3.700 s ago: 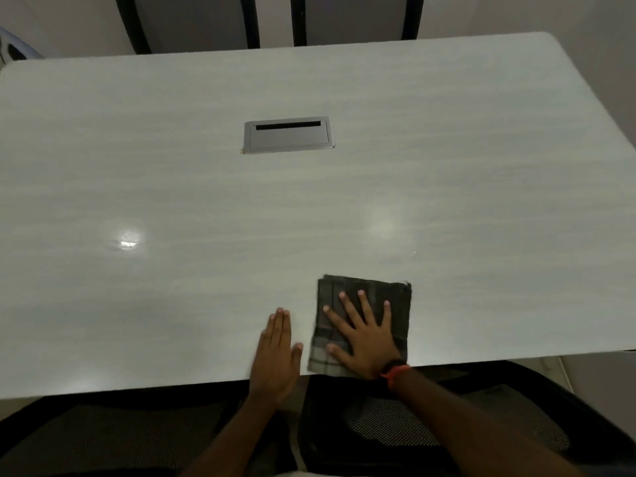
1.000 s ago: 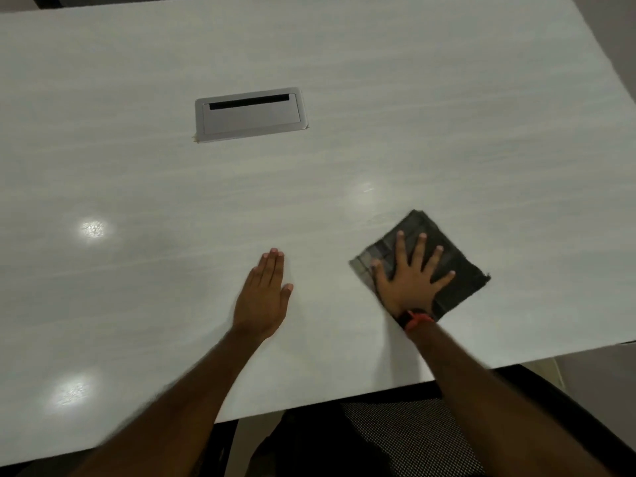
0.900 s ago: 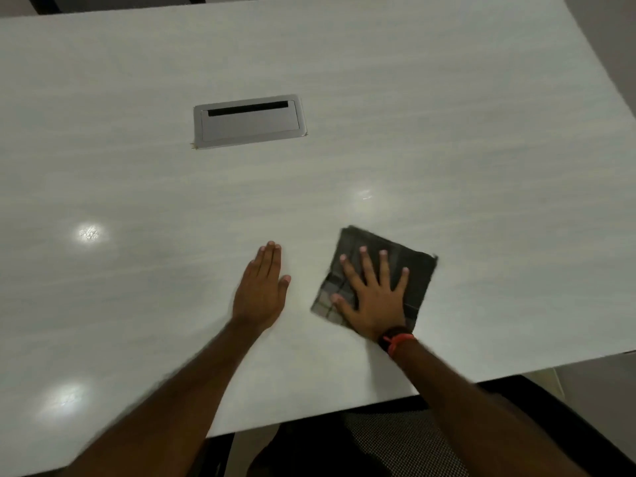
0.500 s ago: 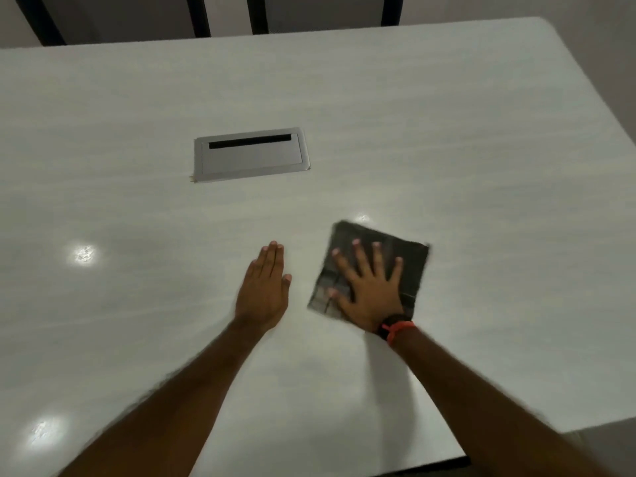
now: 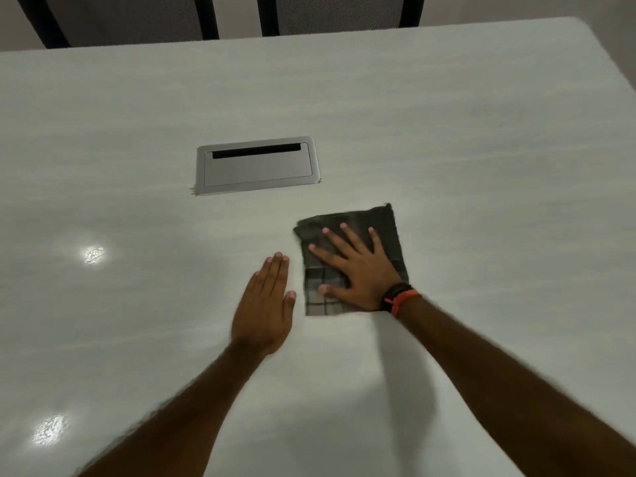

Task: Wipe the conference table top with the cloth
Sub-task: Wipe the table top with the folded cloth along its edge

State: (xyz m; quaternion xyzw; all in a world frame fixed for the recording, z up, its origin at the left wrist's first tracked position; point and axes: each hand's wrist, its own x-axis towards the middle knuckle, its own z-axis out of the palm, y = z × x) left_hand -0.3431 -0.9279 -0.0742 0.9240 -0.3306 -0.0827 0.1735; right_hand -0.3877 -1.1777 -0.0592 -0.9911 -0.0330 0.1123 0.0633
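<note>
A folded dark checked cloth (image 5: 390, 225) lies flat on the pale conference table top (image 5: 481, 160), a little right of centre. My right hand (image 5: 358, 270) presses down on it with fingers spread and straight; an orange and black band is on that wrist. My left hand (image 5: 265, 308) rests flat on the bare table just left of the cloth, fingers together, touching nothing else.
A grey metal cable hatch (image 5: 256, 165) is set into the table beyond the cloth, to the left. Two dark-framed chair backs (image 5: 337, 12) stand behind the far edge. The table's right edge curves off at the upper right.
My right hand has pushed the cloth farther across the table toward the hatch and turned it slightly. The left hand has stayed flat beside it.
</note>
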